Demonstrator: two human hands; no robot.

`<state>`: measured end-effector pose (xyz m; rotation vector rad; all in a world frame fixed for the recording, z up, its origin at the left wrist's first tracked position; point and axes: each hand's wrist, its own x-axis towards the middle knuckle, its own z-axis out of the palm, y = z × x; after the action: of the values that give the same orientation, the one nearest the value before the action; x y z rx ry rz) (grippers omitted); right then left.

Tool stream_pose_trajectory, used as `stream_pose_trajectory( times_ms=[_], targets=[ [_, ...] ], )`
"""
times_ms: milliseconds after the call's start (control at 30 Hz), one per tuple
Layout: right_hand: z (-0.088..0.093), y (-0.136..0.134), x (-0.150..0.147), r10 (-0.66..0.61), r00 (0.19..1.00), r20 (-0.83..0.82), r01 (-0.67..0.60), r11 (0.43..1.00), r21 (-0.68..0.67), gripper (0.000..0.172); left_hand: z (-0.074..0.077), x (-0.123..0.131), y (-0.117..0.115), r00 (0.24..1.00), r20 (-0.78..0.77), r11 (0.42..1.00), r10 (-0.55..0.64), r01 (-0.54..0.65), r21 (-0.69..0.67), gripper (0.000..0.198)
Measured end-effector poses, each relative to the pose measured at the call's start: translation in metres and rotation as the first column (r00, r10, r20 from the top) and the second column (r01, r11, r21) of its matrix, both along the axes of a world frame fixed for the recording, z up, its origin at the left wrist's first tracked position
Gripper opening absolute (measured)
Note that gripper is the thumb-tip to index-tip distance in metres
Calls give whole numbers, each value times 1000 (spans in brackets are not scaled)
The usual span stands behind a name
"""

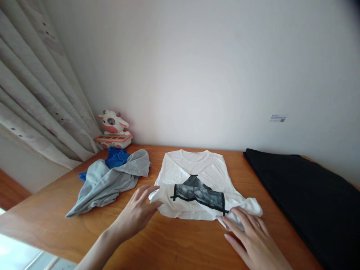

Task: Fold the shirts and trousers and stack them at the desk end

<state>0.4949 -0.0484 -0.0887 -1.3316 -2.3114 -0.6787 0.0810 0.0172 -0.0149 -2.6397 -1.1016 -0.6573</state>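
A white long-sleeved shirt [194, 161] with a dark grey, black-edged print [199, 195] lies on the wooden table, its neckline toward the wall. Its lower part is rumpled, and the print is creased. My left hand [140, 206] grips the shirt's left edge between thumb and fingers. At the lower right, my right hand [251, 234] rests spread on the bunched white fabric. Its fingertips touch the cloth, and the thumb stands apart, below the hem.
Left of the shirt lies a crumpled grey garment [112, 183] with a blue cloth [116, 157]. Behind them sits a cow toy with a keyboard [114, 129]. A folded black cloth [303, 195] covers the wooden table's [174, 243] right side. A curtain [36, 82] hangs at left.
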Motion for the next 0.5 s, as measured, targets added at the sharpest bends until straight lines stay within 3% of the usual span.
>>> stream_pose_trajectory(
  times_ms=[133,267,400,500],
  targets=[
    [-15,2,-7,-115,993,-22,116,989,87,45,24,5,-3,943,332,983,-20,79,-166,24],
    [-15,3,-18,-191,980,-52,196,972,126,62,38,18,-4,783,602,907,159,125,-403,28],
    [1,6,-29,-136,985,-110,146,985,88,34,48,34,-3,467,827,816,313,313,-486,36],
    [12,6,-31,-59,987,-150,69,995,66,26,54,40,0,217,874,716,435,505,-482,40]
  ],
)
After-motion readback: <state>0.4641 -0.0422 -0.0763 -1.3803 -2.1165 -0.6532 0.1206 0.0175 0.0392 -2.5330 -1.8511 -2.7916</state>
